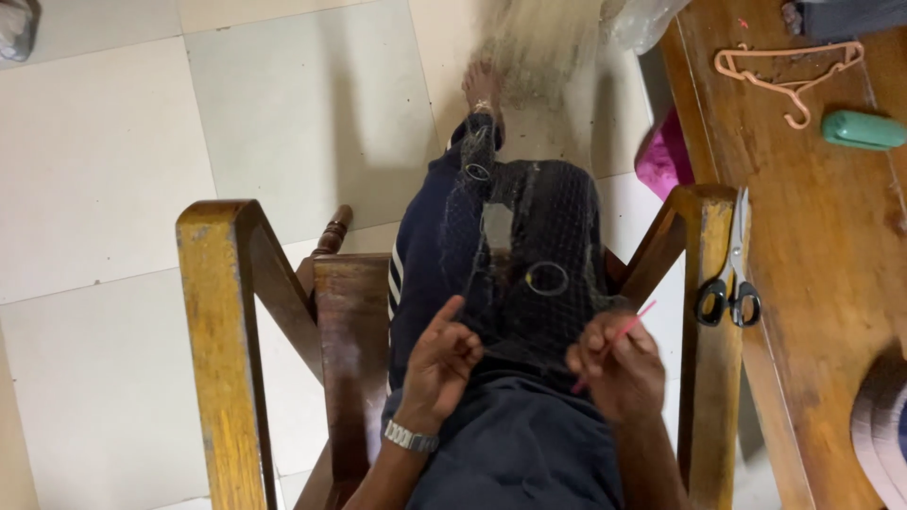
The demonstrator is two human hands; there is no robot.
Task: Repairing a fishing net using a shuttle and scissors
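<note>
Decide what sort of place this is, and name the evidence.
Probably a room in a home: tiled floor, wooden chair, and a wooden table holding a clothes hanger and scissors.

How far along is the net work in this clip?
Done: cannot tell; no finished stretch stands out. In hand: the dark net lies over the lap, left hand pinching its edge, right hand holding a pink needle. Left: a hole still gapes; scissors lie unused.

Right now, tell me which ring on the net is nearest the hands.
The dark ring with a yellow patch, lying on the black net just above both hands. The other rings sit farther away, toward the foot.
</note>
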